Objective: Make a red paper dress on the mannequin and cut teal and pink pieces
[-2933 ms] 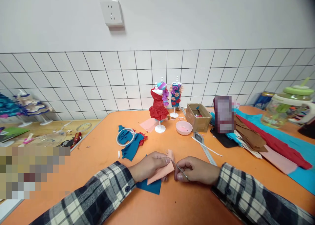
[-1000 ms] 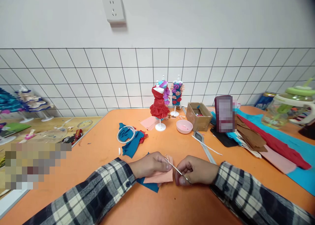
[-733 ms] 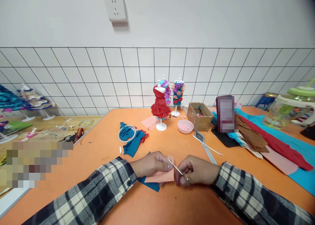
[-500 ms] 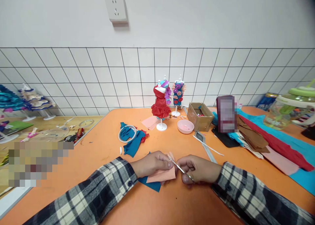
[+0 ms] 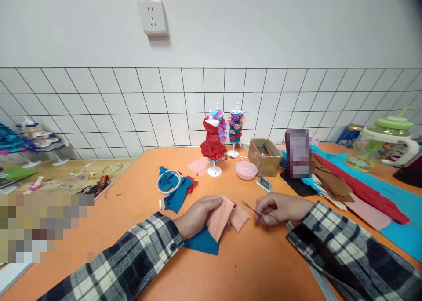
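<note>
My left hand [image 5: 198, 216] is closed on a piece of peach fabric [image 5: 220, 218], thumb on top, fingertips partly hidden behind it. A smaller peach fabric piece [image 5: 240, 219] is just right of those fingertips; I cannot tell whether they touch it. Blue fabric [image 5: 202, 241] lies under my left hand. My right hand [image 5: 274, 208] is closed around small silver scissors [image 5: 255, 209], their tips pointing left towards the peach fabric without touching it. A mini dress form in a red dress [image 5: 213, 138] stands beyond my hands, beside one in a blue dress with flowers [image 5: 235, 127].
A white hoop [image 5: 157, 184] rests on blue fabric scraps at the left. Further back are a pink bowl [image 5: 246, 174], a cardboard box [image 5: 268, 162] and a tape measure [image 5: 263, 184]. Fabric strips [image 5: 369, 191] and a lidded jug [image 5: 372, 147] occupy the right.
The scissors have moved right, away from the peach fabric. A smaller peach piece now shows beside the larger one, which is turned more upright in my left hand.
</note>
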Tool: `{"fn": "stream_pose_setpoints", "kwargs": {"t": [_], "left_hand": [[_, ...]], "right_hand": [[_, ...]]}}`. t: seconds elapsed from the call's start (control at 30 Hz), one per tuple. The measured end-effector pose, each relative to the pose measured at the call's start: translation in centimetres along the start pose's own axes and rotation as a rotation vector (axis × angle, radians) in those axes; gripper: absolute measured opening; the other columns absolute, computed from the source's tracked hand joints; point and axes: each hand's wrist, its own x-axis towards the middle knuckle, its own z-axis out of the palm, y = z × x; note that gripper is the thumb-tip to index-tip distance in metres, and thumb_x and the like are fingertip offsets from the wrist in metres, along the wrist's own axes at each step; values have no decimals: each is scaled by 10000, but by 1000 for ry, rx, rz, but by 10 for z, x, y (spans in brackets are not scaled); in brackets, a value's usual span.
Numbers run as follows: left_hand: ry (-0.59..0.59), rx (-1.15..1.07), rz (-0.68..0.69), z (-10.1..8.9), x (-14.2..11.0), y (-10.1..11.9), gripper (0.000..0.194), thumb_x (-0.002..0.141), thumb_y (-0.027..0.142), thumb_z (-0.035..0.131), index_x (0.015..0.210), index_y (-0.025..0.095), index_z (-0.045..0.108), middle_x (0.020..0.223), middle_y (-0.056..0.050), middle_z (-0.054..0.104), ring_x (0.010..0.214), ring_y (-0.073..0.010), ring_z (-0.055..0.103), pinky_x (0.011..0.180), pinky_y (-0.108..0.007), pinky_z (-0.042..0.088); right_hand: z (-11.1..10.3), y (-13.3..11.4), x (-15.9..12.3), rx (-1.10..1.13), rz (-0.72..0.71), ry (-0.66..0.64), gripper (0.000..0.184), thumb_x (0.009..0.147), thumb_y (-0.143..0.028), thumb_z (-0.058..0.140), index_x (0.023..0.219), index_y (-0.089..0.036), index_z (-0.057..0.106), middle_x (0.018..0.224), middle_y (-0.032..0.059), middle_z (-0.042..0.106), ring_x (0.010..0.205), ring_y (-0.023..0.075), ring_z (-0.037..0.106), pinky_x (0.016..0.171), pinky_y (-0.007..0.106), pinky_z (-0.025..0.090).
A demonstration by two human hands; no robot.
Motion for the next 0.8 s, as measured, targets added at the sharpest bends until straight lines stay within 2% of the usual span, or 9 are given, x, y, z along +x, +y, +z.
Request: {"fn": "stream_pose_setpoints", "kwargs": {"t": [0.1,0.13,0.17,0.23,0.33,0.4,0.53,0.7,0.8], "left_hand": [[-8,-145,5,-3,1,2,448,843,415,599,1112,62,658,783,-126,712,729,-236,675,693,-320,495],[-5,-180,4,-4,1,3,452,843,406,595,1134,65,650,792,-126,710,742,-241,677,712,-332,497],[-1,-203,5,-5,0,3,448,838,390,602,1153,73,642,799,-123,709,748,-243,679,724,-341,498],[16,-215,3,-6,0,3,438,800,311,656,1186,106,623,816,-104,707,749,-237,680,733,-346,499],[62,-182,22,-5,1,1,494,714,142,746,1191,143,616,833,-68,703,741,-197,673,726,-307,496],[91,-180,60,-4,3,0,517,692,102,782,1181,150,622,861,-54,697,743,-165,662,718,-270,492],[110,-201,103,-4,5,-2,621,661,100,830,1222,206,586,921,-22,682,786,-157,667,767,-289,508],[66,-131,66,-9,6,-7,356,660,196,846,945,105,652,835,-79,711,780,-186,678,769,-294,514],[53,-134,74,-10,6,-9,336,666,192,833,934,115,645,841,-85,720,782,-201,688,785,-313,515]], "right_hand": [[5,4,9,-258,147,333,433,726,-424,730,1047,-146,650,648,-39,503,596,104,461,523,219,282],[7,5,12,-324,190,415,448,713,-350,743,1095,-157,610,640,-49,507,597,109,474,525,221,287],[9,7,15,-354,225,444,494,695,-296,755,1130,-161,566,641,-55,522,599,114,491,525,221,300],[13,11,19,-303,266,411,556,683,-260,763,1156,-160,488,628,-64,541,564,112,505,497,219,317],[15,16,21,-136,292,332,574,691,-306,768,1133,-182,424,583,-92,521,444,84,456,408,199,292],[16,19,21,-42,310,307,593,679,-342,779,1110,-206,394,558,-108,513,388,70,437,371,175,278],[19,20,21,22,345,314,583,655,-351,786,1033,-222,361,521,-91,564,371,84,492,359,145,308],[22,18,23,21,349,300,490,671,-267,752,961,-225,360,523,-80,591,361,91,501,362,153,341],[22,14,22,-17,355,301,377,730,-226,677,967,-212,384,569,-55,616,384,96,503,398,184,376]]}}
